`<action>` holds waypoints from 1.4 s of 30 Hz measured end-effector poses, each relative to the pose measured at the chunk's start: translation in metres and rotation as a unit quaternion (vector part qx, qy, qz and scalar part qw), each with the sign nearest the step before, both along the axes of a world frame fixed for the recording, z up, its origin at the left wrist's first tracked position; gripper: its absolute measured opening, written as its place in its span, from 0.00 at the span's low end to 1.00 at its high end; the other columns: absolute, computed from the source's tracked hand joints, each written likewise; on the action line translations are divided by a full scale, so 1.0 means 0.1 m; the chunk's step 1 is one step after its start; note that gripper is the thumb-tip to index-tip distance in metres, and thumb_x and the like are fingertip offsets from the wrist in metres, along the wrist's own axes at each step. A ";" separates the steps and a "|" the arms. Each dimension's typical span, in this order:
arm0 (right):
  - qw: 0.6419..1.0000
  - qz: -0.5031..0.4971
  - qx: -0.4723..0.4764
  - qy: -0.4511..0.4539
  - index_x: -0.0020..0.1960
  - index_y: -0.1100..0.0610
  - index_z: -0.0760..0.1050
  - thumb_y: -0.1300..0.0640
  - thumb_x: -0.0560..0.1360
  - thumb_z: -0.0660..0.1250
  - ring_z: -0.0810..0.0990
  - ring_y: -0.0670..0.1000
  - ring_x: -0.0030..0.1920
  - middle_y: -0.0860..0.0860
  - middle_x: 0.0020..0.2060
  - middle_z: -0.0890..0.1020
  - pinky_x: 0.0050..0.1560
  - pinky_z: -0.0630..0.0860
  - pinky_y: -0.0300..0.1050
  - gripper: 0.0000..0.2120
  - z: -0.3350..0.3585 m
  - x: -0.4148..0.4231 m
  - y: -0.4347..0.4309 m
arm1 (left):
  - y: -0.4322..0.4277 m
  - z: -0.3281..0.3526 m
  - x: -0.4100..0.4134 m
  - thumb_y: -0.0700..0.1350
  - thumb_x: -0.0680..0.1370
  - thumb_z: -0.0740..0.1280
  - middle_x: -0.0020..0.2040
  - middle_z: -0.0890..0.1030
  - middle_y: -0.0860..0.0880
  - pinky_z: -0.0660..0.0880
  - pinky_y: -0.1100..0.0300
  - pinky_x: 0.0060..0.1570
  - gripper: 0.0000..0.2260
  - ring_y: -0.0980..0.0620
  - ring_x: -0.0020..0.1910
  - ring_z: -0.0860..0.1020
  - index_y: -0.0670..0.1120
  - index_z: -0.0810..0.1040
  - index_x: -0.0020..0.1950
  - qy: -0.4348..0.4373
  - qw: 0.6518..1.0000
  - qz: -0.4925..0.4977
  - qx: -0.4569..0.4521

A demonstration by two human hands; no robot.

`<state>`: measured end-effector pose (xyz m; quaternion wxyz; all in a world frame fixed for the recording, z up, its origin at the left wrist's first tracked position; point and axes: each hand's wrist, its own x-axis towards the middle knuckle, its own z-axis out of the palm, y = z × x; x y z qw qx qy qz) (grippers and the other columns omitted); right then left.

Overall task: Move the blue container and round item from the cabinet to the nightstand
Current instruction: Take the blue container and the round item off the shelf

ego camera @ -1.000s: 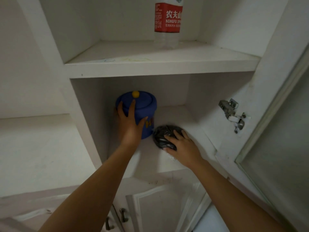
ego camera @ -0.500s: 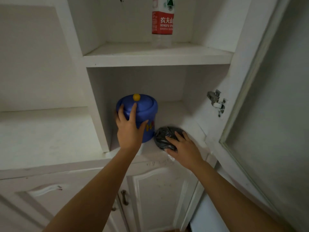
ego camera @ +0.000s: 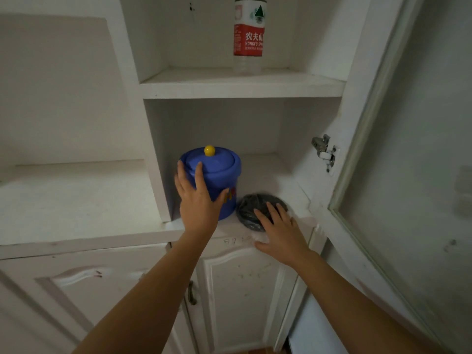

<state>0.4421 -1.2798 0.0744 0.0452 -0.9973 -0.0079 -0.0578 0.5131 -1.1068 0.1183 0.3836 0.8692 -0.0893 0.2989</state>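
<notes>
Head view, angled down, near cabinet [ego camera: 242, 85]

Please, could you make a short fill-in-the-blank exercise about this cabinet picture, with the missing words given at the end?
1. The knob on the lid of the blue container is ______ in colour.
2. The water bottle stands on the shelf ______ the blue container.
3. The right hand rests on the dark round item, while the ______ hand is pressed against the blue container.
4. The cabinet door with the metal hinge is ______.

Missing words: yellow; above; left; open
</notes>
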 end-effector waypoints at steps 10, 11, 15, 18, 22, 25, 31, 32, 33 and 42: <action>0.997 -0.019 0.003 -0.075 0.73 0.51 0.55 0.61 0.73 0.66 0.52 0.61 0.73 0.59 0.73 0.57 0.66 0.61 0.61 0.34 -0.05 0.08 0.02 | -0.10 0.03 0.07 0.54 0.64 0.76 0.75 0.47 0.39 0.70 0.40 0.58 0.50 0.36 0.72 0.56 0.55 0.45 0.74 0.074 0.986 -0.020 -0.148; 0.996 -0.018 0.009 -0.082 0.73 0.51 0.56 0.61 0.72 0.67 0.53 0.61 0.72 0.59 0.73 0.58 0.65 0.61 0.62 0.34 -0.06 0.09 0.02 | -0.11 0.03 0.08 0.54 0.64 0.76 0.75 0.48 0.39 0.70 0.40 0.57 0.50 0.36 0.71 0.58 0.55 0.45 0.74 0.074 0.985 -0.022 -0.154; 0.995 -0.015 0.010 -0.094 0.73 0.50 0.57 0.60 0.71 0.68 0.53 0.61 0.72 0.59 0.73 0.59 0.65 0.63 0.62 0.35 -0.07 0.11 0.00 | -0.13 0.03 0.13 0.53 0.63 0.77 0.74 0.54 0.39 0.71 0.40 0.56 0.49 0.35 0.67 0.64 0.55 0.47 0.73 0.069 0.985 -0.027 -0.158; 0.994 -0.014 0.017 -0.104 0.72 0.51 0.60 0.61 0.70 0.69 0.56 0.62 0.72 0.60 0.71 0.62 0.63 0.65 0.62 0.33 -0.06 0.13 -0.02 | -0.15 0.03 0.16 0.53 0.63 0.77 0.72 0.56 0.39 0.72 0.40 0.54 0.47 0.35 0.65 0.66 0.54 0.50 0.73 0.070 0.986 -0.018 -0.152; 0.994 -0.007 0.003 -0.107 0.66 0.54 0.70 0.63 0.60 0.77 0.69 0.67 0.64 0.63 0.63 0.73 0.51 0.74 0.66 0.36 -0.10 0.14 -0.02 | -0.16 0.03 0.16 0.53 0.62 0.77 0.72 0.56 0.40 0.72 0.41 0.54 0.45 0.36 0.64 0.67 0.54 0.53 0.71 0.068 0.986 -0.013 -0.154; 0.993 -0.010 -0.014 -0.121 0.61 0.56 0.75 0.62 0.51 0.81 0.77 0.68 0.56 0.63 0.56 0.79 0.40 0.78 0.64 0.38 -0.12 0.12 -0.03 | -0.16 0.02 0.16 0.53 0.62 0.77 0.72 0.56 0.39 0.73 0.40 0.54 0.45 0.36 0.64 0.67 0.54 0.54 0.71 0.067 0.986 -0.011 -0.153; 0.986 -0.010 -0.032 -0.163 0.60 0.56 0.76 0.65 0.54 0.80 0.78 0.66 0.54 0.61 0.54 0.80 0.39 0.79 0.60 0.35 -0.08 0.04 -0.06 | -0.13 0.02 0.09 0.54 0.62 0.77 0.73 0.54 0.40 0.73 0.40 0.55 0.44 0.36 0.65 0.67 0.55 0.54 0.71 0.058 0.987 -0.022 -0.151; 0.985 -0.009 -0.028 -0.169 0.60 0.56 0.76 0.65 0.55 0.79 0.78 0.66 0.54 0.61 0.54 0.80 0.40 0.80 0.60 0.34 -0.07 0.03 -0.06 | -0.13 0.02 0.07 0.54 0.62 0.77 0.73 0.54 0.40 0.73 0.41 0.55 0.44 0.36 0.65 0.67 0.55 0.55 0.71 0.056 0.987 -0.023 -0.152; 0.984 -0.008 -0.024 -0.174 0.60 0.57 0.76 0.66 0.55 0.79 0.78 0.66 0.54 0.61 0.54 0.80 0.40 0.80 0.60 0.34 -0.06 0.02 -0.05 | -0.12 0.03 0.05 0.54 0.62 0.77 0.73 0.54 0.40 0.72 0.41 0.55 0.44 0.36 0.65 0.67 0.55 0.55 0.71 0.053 0.987 -0.024 -0.153; 0.972 0.016 0.011 -0.233 0.58 0.59 0.76 0.69 0.58 0.76 0.79 0.63 0.52 0.60 0.52 0.81 0.40 0.80 0.57 0.29 0.00 -0.16 -0.04 | -0.05 0.15 -0.18 0.52 0.63 0.77 0.74 0.52 0.42 0.71 0.45 0.57 0.43 0.39 0.66 0.66 0.54 0.56 0.71 0.026 0.985 -0.039 -0.164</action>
